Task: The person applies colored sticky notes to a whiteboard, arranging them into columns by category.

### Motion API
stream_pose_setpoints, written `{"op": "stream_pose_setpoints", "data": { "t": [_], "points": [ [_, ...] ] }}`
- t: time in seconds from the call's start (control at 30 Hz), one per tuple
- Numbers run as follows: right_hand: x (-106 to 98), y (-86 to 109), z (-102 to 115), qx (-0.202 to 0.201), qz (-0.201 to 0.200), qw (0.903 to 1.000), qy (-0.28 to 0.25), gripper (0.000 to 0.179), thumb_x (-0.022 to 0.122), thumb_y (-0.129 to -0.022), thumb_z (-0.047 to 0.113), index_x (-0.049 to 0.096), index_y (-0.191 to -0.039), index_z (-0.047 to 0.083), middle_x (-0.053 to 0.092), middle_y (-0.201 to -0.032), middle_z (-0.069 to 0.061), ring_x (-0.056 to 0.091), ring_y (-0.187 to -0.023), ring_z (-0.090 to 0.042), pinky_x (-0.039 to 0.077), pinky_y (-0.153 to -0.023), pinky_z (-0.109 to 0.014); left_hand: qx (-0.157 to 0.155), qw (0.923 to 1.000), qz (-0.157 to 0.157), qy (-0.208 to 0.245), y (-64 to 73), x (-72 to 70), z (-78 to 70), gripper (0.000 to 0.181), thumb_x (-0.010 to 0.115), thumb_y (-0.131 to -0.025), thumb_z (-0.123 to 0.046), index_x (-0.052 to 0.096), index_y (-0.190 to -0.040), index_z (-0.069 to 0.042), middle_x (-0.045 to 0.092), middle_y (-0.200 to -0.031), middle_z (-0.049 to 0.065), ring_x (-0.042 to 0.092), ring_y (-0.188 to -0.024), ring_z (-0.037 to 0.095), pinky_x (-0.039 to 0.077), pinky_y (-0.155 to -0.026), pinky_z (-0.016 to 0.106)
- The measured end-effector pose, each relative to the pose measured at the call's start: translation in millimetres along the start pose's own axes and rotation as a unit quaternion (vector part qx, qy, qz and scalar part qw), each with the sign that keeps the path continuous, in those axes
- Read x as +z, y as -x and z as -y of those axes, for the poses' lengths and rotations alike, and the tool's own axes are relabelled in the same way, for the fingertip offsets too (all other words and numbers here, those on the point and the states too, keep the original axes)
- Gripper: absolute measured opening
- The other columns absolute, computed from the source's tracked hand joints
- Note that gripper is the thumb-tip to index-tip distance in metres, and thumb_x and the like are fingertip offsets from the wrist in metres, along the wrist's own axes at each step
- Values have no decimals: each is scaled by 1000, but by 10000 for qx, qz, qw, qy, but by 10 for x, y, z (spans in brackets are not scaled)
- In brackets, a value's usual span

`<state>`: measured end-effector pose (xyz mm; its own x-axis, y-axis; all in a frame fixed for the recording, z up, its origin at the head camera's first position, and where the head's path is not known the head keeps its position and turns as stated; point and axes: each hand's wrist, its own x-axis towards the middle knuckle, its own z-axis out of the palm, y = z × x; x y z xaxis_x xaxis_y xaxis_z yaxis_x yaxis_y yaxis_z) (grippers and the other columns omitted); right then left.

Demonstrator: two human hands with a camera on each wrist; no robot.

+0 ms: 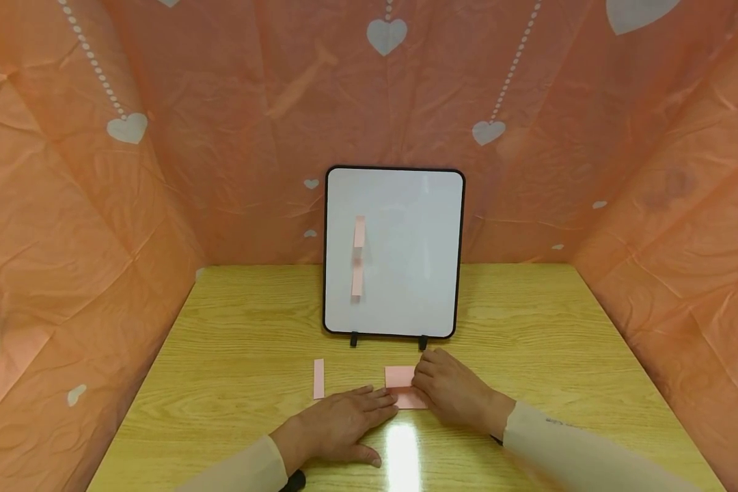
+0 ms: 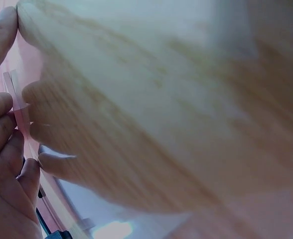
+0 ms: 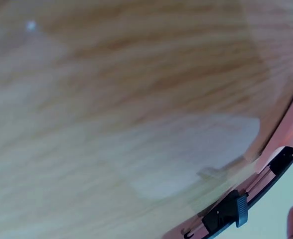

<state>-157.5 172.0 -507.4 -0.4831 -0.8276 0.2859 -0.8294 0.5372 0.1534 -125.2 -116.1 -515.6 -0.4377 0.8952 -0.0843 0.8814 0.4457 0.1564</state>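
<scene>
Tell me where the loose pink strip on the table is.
In the head view, the strip lies on the table, just beyond the left hand and left of the larger pink paper.

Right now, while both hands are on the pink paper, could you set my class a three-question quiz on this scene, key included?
1. How many pink strips are on the whiteboard?
2. True or false: the loose strip on the table lies nearer the left hand than the right hand.
3. Fill in: the hand with curled fingers at the pink paper is the ____ one.

Key: 1. two; 2. true; 3. right.
</scene>
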Motion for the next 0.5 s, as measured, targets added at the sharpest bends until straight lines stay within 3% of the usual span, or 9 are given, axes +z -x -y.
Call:
{"op": "stream_pose_setpoints", "data": {
  "t": [0.33, 0.5],
  "points": [
    [57, -18, 23, 129, -294, 9993, -197, 21, 79, -95, 22, 64, -80, 20, 64, -84, 8, 52, -86, -13, 47, -80, -31, -46, 10000, -23, -19, 19, 15, -10, 83, 39, -104, -70, 36, -166, -15, 33, -172, 0, 30, -159, 14, 33, -129, 36],
    [65, -30, 25, 203, -427, 9988, -101, 19, 82, -93, 21, 65, -83, 18, 65, -86, 6, 56, -88, -15, 50, -84, -33, -52, 10000, -15, -25, 16, 11, -14, 83, 39, -104, -70, 36, -166, -16, 33, -173, 0, 31, -159, 14, 33, -128, 36]
  ]
}}
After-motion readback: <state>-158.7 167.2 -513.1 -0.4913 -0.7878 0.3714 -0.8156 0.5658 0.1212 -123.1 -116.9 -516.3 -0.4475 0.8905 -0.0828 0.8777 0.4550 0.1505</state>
